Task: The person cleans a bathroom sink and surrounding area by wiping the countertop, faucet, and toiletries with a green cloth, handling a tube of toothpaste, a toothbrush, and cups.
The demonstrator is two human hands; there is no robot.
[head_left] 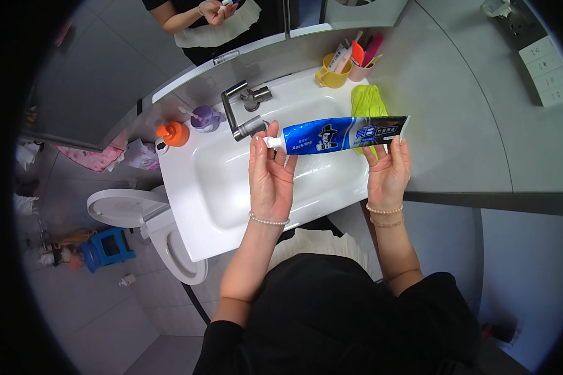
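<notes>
A blue and black toothpaste tube (pixel 344 134) lies level between my hands, above the white washbasin (pixel 216 187). At its capped end, my left hand (pixel 273 175) grips the tube near the white cap (pixel 273 143). The crimped black end is pinched by my right hand (pixel 386 169), with the thumb on the front edge. Part of the basin's right side and a yellow-green cloth (pixel 369 100) are hidden behind the tube. Just beyond my left fingers stands the grey swivel faucet (pixel 247 109).
At the basin's back right are a yellow mug (pixel 333 74) and a pink cup (pixel 360 72) holding brushes and tubes. An orange pump bottle (pixel 172 134) and a purple cup (pixel 205 119) sit at the back left. A toilet (pixel 178 250) and blue stool (pixel 109 248) stand left.
</notes>
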